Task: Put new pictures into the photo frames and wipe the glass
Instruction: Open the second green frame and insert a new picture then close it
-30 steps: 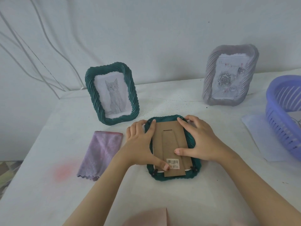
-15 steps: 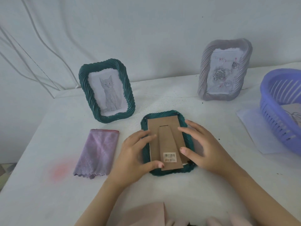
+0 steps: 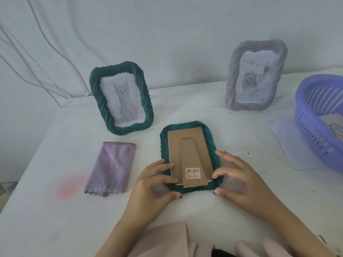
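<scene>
- The left hand (image 3: 157, 180) and right hand (image 3: 235, 180) each curl round a near corner of the frame (image 3: 189, 145), thumbs at its near edge.
- The frame lies face down, card back up.
- It looks light and stiff, but glass breaks; hold the rim, not the card stand.
- A cloth (image 3: 111, 167) lies left of the frame.
- A cat frame (image 3: 121, 98) and grey frame (image 3: 255, 75) stand behind it.

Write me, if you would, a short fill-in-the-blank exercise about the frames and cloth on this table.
The standing green frame shows a drawing of a ____.
The left hand and right hand hold the lying frame, which is face ____.
The purple cloth lies to the ____ of the lying frame.
Missing words: cat, down, left.
</scene>
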`<state>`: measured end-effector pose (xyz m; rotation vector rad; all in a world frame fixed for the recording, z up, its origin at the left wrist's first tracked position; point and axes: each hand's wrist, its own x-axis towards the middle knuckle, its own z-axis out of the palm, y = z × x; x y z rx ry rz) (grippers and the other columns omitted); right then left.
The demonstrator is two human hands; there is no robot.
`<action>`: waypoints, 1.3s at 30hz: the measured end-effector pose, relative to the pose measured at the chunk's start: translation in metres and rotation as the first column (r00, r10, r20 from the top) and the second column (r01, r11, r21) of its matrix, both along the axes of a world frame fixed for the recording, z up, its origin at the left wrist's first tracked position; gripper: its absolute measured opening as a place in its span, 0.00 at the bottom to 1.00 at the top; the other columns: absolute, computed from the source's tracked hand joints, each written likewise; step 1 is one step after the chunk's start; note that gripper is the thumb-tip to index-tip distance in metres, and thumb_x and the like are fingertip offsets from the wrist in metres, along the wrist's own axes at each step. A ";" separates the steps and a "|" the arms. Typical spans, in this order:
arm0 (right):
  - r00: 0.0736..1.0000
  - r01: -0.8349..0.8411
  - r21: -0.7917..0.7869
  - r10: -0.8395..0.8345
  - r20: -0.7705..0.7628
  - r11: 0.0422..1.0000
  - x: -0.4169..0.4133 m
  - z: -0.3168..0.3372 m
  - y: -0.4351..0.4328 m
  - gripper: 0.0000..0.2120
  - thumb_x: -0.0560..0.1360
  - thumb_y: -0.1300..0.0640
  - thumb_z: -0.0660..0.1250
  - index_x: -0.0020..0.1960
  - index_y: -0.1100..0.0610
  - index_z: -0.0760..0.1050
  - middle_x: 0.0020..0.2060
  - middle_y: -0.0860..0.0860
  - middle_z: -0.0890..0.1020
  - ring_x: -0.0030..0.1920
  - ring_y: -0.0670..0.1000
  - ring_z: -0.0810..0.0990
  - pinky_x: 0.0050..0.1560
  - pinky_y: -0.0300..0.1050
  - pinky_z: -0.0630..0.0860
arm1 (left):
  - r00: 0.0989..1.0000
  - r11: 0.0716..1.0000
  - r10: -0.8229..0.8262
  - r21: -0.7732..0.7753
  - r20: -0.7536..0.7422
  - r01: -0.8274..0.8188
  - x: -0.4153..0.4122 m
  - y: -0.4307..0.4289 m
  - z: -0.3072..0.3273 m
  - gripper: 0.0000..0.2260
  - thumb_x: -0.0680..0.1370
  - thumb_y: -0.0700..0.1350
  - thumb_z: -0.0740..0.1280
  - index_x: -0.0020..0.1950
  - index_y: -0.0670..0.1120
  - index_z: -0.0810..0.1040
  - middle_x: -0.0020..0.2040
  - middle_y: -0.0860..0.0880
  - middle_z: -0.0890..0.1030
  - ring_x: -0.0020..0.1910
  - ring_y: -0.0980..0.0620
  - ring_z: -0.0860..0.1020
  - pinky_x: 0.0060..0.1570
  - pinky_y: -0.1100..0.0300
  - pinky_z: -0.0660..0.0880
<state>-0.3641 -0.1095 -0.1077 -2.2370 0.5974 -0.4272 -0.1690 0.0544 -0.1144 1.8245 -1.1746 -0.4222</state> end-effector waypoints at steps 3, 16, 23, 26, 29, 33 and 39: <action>0.999 -0.040 -0.039 0.039 -0.033 0.998 0.001 0.000 -0.001 0.09 0.67 0.41 0.65 0.47 0.40 0.74 0.69 0.34 0.62 0.71 0.37 0.58 0.72 0.50 0.55 | 1.000 0.999 -0.009 0.036 -0.017 0.009 -0.002 -0.001 -0.001 0.11 0.62 0.50 0.75 0.43 0.57 0.82 0.59 0.66 0.76 0.66 0.65 0.65 0.61 0.75 0.60; 0.995 -0.057 -0.055 0.052 -0.087 0.997 0.002 0.011 0.001 0.10 0.66 0.40 0.64 0.47 0.37 0.74 0.68 0.32 0.61 0.70 0.37 0.57 0.68 0.41 0.56 | 0.996 0.998 -0.069 -0.001 -0.050 0.069 -0.004 0.002 0.007 0.05 0.67 0.52 0.68 0.41 0.55 0.82 0.60 0.63 0.75 0.67 0.61 0.66 0.63 0.71 0.60; 0.977 0.171 -0.210 -0.193 -0.086 0.963 0.036 0.015 0.005 0.25 0.70 0.41 0.58 0.63 0.49 0.72 0.69 0.46 0.65 0.70 0.42 0.56 0.69 0.41 0.53 | 0.956 0.972 0.136 0.153 0.260 -0.180 0.002 -0.016 0.013 0.43 0.61 0.75 0.58 0.70 0.53 0.67 0.74 0.54 0.59 0.74 0.55 0.50 0.70 0.60 0.49; 0.955 0.234 -0.213 -0.265 -0.135 0.949 0.045 0.010 0.006 0.27 0.71 0.41 0.58 0.66 0.54 0.71 0.71 0.51 0.64 0.73 0.50 0.56 0.71 0.44 0.52 | 0.963 0.944 0.092 0.286 0.253 -0.165 0.004 -0.021 0.014 0.51 0.57 0.77 0.56 0.74 0.53 0.56 0.77 0.52 0.46 0.73 0.58 0.38 0.71 0.58 0.43; 0.952 0.263 -0.146 -0.281 -0.118 0.954 0.047 0.010 0.006 0.23 0.74 0.45 0.63 0.66 0.53 0.71 0.71 0.49 0.63 0.73 0.48 0.56 0.71 0.45 0.53 | 0.976 0.950 0.063 0.287 0.208 -0.123 0.005 -0.022 0.012 0.50 0.57 0.76 0.57 0.74 0.54 0.54 0.76 0.53 0.44 0.71 0.61 0.35 0.71 0.57 0.42; 0.952 0.300 -0.070 -0.303 -0.042 0.951 0.048 0.012 0.006 0.19 0.74 0.50 0.66 0.63 0.52 0.73 0.68 0.47 0.67 0.69 0.44 0.60 0.66 0.37 0.54 | 0.982 0.965 0.049 0.245 0.183 -0.094 0.003 -0.022 0.011 0.49 0.58 0.73 0.61 0.74 0.54 0.54 0.74 0.59 0.44 0.71 0.63 0.35 0.70 0.60 0.42; 0.946 0.323 -0.055 -0.320 0.052 0.945 0.046 0.013 0.008 0.18 0.74 0.53 0.67 0.63 0.52 0.74 0.65 0.45 0.71 0.62 0.36 0.61 0.64 0.34 0.55 | 0.979 0.982 0.030 0.175 0.203 -0.066 -0.002 -0.020 0.010 0.43 0.62 0.69 0.64 0.71 0.60 0.47 0.71 0.66 0.42 0.70 0.68 0.36 0.68 0.67 0.40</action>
